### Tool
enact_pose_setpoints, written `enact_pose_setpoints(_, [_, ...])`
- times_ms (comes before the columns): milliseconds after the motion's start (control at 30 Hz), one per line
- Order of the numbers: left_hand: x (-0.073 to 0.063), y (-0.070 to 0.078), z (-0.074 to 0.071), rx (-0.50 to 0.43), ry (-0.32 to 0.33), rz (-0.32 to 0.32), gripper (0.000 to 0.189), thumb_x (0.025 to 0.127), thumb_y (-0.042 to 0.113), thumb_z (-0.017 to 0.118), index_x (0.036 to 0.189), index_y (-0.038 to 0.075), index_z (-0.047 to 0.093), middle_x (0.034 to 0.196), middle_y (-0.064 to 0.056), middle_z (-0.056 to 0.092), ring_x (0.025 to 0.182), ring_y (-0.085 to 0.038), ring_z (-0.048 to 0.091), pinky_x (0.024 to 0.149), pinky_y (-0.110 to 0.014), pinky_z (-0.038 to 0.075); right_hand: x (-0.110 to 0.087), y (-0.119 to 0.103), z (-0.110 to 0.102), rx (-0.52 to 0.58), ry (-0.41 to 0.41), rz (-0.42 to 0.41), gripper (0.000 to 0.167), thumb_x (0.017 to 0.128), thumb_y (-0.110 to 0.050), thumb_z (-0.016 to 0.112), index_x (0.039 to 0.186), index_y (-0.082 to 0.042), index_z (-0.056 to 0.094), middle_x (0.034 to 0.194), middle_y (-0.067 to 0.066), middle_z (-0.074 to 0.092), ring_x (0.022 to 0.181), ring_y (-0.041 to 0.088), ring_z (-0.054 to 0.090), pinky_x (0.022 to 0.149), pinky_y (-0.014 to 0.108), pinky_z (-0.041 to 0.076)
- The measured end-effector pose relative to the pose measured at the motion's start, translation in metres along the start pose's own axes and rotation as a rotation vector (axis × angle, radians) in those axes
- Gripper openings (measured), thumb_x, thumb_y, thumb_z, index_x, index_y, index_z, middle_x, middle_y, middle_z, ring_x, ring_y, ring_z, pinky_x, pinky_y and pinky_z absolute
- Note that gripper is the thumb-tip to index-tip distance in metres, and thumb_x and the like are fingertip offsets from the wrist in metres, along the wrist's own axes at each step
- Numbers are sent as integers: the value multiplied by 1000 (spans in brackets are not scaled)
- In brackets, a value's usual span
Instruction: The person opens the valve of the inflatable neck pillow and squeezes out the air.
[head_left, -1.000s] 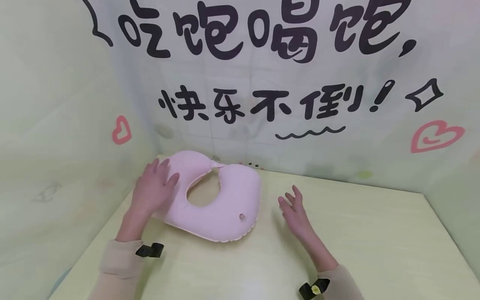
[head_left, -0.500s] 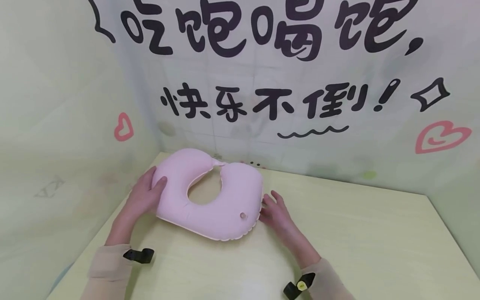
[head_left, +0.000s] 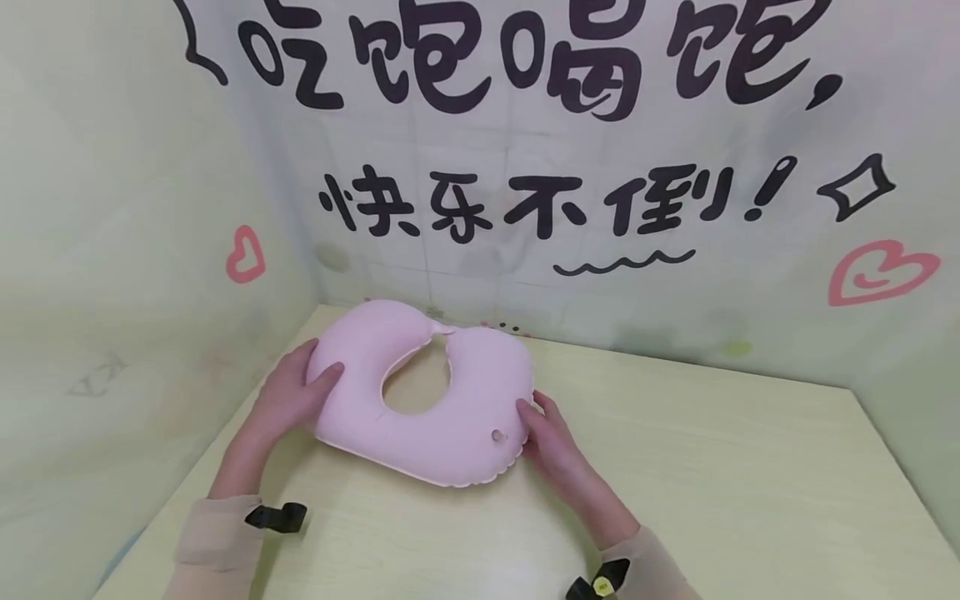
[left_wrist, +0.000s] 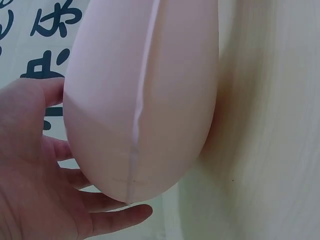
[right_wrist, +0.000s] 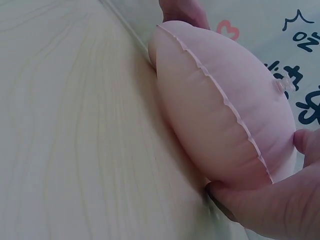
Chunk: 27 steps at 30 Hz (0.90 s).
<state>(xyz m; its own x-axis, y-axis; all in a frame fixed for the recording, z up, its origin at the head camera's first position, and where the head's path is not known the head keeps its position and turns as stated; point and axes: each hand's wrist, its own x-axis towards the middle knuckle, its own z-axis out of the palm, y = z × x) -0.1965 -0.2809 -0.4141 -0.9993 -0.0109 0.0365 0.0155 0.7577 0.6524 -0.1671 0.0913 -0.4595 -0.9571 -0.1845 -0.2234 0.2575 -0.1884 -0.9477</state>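
A pink inflatable U-shaped neck pillow (head_left: 420,446) lies at the back left of the table, its opening toward the back wall. My left hand (head_left: 288,396) holds its left side, thumb on the upper face. In the left wrist view, the fingers of that hand (left_wrist: 35,165) spread along the pillow's rounded end (left_wrist: 140,100), partly hidden behind it. At the right side, my right hand (head_left: 555,442) grips the edge with thumb on top and a finger low near the tabletop (right_wrist: 280,200). A small clear air valve (right_wrist: 284,85) sticks out near the front right corner.
The pale wood-grain table (head_left: 720,475) reaches to a fabric backdrop (head_left: 480,283) printed with large black characters and pink hearts. Another fabric wall (head_left: 135,333) borders the left side. Black wrist cameras (head_left: 277,517) are strapped over the sleeves.
My right hand has come in from the right and taken hold of the pillow's edge. My left hand has slid outward from its top to its left side. The pillow shifted slightly right.
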Motion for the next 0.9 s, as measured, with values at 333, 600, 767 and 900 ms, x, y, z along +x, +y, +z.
enact_pose_setpoints(333, [-8,23,7,68,-52,52,78,107,48,44,159,-7,24,150,-41,34,134,-60,38,104,-74,33,-14,-3,-22,-46,51,-16,68,109,-31,46,157,8,18,154,33,36,139,41,43,115,51,35])
enact_pose_setpoints(600, [-13,40,15,94,-70,76,75,108,46,45,158,-8,27,143,-43,39,125,-60,47,99,-73,40,-23,-10,-41,-110,88,-3,65,110,-30,45,158,6,21,155,30,37,138,42,43,113,50,38])
enact_pose_setpoints(767, [-18,51,23,111,-89,88,75,107,44,48,157,-8,28,142,-42,40,123,-58,49,99,-71,41,-31,-16,-56,-205,135,-7,65,109,-33,46,158,4,25,152,31,41,135,41,49,109,45,44])
enact_pose_setpoints(900, [-23,62,30,103,-124,100,73,107,40,51,156,-10,30,142,-41,41,124,-56,49,100,-69,42,-38,-22,-71,-239,160,0,63,110,-33,46,158,2,26,151,30,44,131,37,52,103,34,47])
